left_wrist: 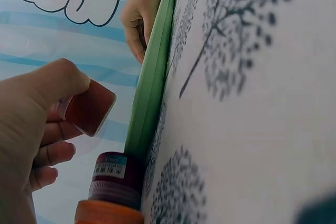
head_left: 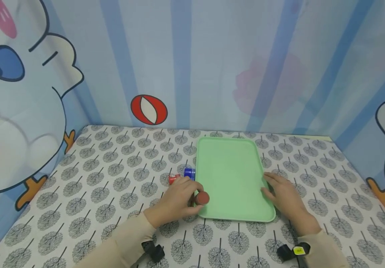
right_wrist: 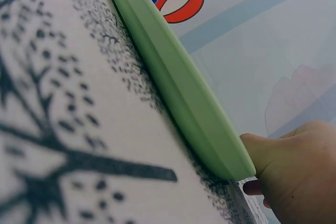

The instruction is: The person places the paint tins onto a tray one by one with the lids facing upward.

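Observation:
My left hand (head_left: 178, 198) pinches a small jar-like piece with a round reddish-brown top (head_left: 202, 198) between thumb and fingers. It is held over the near left edge of a light green tray (head_left: 230, 175). In the left wrist view the held piece (left_wrist: 93, 107) is dark red-brown and tilted. Just beyond the left hand, a small red container (head_left: 172, 179) and a blue one (head_left: 189, 173) lie beside the tray's left rim, partly hidden. My right hand (head_left: 284, 195) has its fingertips at the tray's right rim, thumb apart and fingers loosely extended.
A white cloth with grey tree prints (head_left: 118, 186) covers the table. Behind it hangs a blue striped cartoon curtain (head_left: 209, 67). A labelled dark container (left_wrist: 113, 169) and an orange part (left_wrist: 107, 212) appear low in the left wrist view.

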A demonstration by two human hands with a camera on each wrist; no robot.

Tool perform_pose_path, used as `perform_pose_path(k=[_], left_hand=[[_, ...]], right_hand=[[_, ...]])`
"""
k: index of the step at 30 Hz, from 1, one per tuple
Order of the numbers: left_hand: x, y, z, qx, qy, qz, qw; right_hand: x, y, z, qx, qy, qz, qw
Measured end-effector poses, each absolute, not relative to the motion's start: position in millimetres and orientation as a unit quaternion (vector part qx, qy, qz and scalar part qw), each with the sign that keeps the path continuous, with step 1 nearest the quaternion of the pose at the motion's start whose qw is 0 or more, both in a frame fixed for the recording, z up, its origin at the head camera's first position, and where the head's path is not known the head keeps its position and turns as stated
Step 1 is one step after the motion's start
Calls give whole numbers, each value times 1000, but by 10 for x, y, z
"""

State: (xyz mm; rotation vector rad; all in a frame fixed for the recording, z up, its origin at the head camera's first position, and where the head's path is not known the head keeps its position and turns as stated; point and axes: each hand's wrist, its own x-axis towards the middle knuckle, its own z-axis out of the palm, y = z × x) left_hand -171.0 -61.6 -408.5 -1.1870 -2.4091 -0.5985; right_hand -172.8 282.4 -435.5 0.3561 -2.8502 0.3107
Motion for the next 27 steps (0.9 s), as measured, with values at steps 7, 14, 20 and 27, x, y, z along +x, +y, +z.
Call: perform_pose_path(k=[7, 14, 20, 27], left_hand=[[-1721, -518, -4074, -403, -871, -245, 138], [-1751, -421, -4090, -384, -884, -252, 93], [-1748, -316, -4071, -377, -890, -252, 53], [-1723, -239, -4097, -365, -902, -229, 33]], right_hand=[[-1732, 2820, -4374, 121, -978, 111, 130], [-1728, 2837, -4358, 121, -978, 110, 131], [-1727, 2828, -4340, 125, -976, 108, 145], [-1729, 2812, -4347, 128, -974, 107, 151]])
